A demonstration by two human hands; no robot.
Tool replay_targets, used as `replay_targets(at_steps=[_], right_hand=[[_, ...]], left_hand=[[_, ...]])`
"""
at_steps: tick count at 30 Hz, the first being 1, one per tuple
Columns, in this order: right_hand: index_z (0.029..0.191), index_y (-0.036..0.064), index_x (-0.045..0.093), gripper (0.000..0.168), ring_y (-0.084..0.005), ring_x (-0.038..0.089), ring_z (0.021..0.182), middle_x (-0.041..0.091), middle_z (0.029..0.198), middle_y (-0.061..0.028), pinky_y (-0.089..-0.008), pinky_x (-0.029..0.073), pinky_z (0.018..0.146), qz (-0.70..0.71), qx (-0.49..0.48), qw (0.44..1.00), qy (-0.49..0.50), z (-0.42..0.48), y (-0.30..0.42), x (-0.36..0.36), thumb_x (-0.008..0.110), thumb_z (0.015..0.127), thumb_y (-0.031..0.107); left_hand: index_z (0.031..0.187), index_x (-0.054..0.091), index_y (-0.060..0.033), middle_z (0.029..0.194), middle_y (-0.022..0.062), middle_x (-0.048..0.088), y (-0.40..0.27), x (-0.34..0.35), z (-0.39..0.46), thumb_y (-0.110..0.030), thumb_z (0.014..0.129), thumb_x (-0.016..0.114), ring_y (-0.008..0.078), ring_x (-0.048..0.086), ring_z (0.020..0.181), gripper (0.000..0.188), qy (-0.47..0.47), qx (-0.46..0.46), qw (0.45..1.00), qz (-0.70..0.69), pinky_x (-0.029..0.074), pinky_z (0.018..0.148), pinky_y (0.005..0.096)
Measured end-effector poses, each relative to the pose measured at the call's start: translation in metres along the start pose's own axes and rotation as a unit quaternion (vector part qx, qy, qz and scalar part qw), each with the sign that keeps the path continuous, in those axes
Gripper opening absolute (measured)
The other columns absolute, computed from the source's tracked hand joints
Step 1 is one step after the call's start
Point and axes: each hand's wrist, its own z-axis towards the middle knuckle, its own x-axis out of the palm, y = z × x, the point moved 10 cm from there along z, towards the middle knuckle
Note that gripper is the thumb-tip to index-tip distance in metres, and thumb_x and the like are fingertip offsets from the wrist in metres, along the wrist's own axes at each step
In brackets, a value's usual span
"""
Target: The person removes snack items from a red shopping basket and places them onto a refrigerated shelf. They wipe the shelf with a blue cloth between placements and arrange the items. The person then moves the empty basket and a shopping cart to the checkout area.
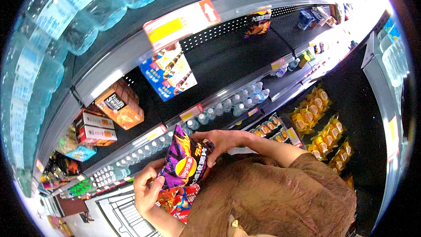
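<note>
Between my two hands is a purple and black Lay's potato chip bag (186,168) with a flame print. My left hand (148,184) grips its left edge, thumb on the front. My right hand (222,143) holds its upper right side, fingers partly hidden behind it. Just below the bag, a red patterned packet (181,200) shows between my left forearm and my brown top; what supports it is hidden. A blue and white box of wafer rolls (169,72) stands on the black shelf (217,65) before me.
A similar dark bag (258,21) stands farther along that shelf. Snack boxes (120,105) sit at its left, bottled water (227,105) below. Large water bottles (98,3) line the upper shelf. Yellow packaged goods (325,138) lie at right; a wire cart (128,212) is lower left.
</note>
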Motion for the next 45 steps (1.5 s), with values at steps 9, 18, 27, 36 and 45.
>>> replay_targets(at_steps=[9,18,27,36,45], right_hand=[[0.140,-0.001,0.043,0.087,-0.0122,0.056,0.113,0.063,0.125,-0.0052,-0.0312,0.047,0.099,0.031,0.000,0.992,-0.119,-0.034,-0.016,-0.042,0.090,0.072,0.025],[0.137,0.003,0.050,0.075,-0.0144,0.056,0.115,0.065,0.124,-0.0039,-0.0336,0.044,0.103,0.114,-0.053,0.951,-0.282,-0.083,0.006,-0.102,0.088,0.075,0.022],[0.133,0.003,0.054,0.068,-0.0112,0.056,0.110,0.064,0.121,-0.0009,-0.0309,0.045,0.099,0.014,-0.067,0.919,-0.387,-0.122,0.040,-0.170,0.087,0.076,0.020],[0.132,0.001,0.057,0.067,-0.0161,0.054,0.115,0.059,0.125,-0.0068,-0.0340,0.045,0.097,-0.282,-0.006,0.811,-0.512,-0.191,0.086,-0.261,0.086,0.078,0.028],[0.119,0.003,0.062,0.042,-0.0099,0.062,0.091,0.069,0.103,-0.0023,-0.0288,0.051,0.083,-0.221,-0.110,0.798,-0.550,-0.248,0.092,-0.354,0.081,0.084,0.015]], left_hand=[[0.088,0.050,-0.0035,0.119,0.0207,0.065,0.014,0.012,0.056,-0.013,0.094,0.063,0.0209,0.060,0.111,0.017,-0.039,-0.011,0.998,-0.049,0.043,0.099,0.0354],[0.135,0.048,-0.0027,0.113,0.0092,0.064,0.058,0.066,0.091,-0.025,0.074,0.088,0.0177,0.064,0.095,0.076,0.023,-0.028,0.997,-0.066,0.054,0.078,0.0299],[0.127,0.055,-0.0027,0.112,0.0087,0.068,0.042,0.156,0.166,-0.005,0.083,0.079,0.0144,0.066,0.097,0.051,0.089,-0.004,0.996,-0.033,0.053,0.084,0.0296],[0.132,0.049,0.0016,0.117,0.0109,0.064,0.030,0.229,0.269,0.000,0.089,0.070,0.0162,0.066,0.101,0.048,0.135,0.076,0.983,-0.103,0.055,0.087,0.0294],[0.129,0.055,-0.0037,0.091,0.0075,0.071,0.037,0.322,0.378,-0.021,0.088,0.075,0.0120,0.065,0.068,0.049,0.106,0.146,0.984,0.004,0.055,0.056,0.0282]])
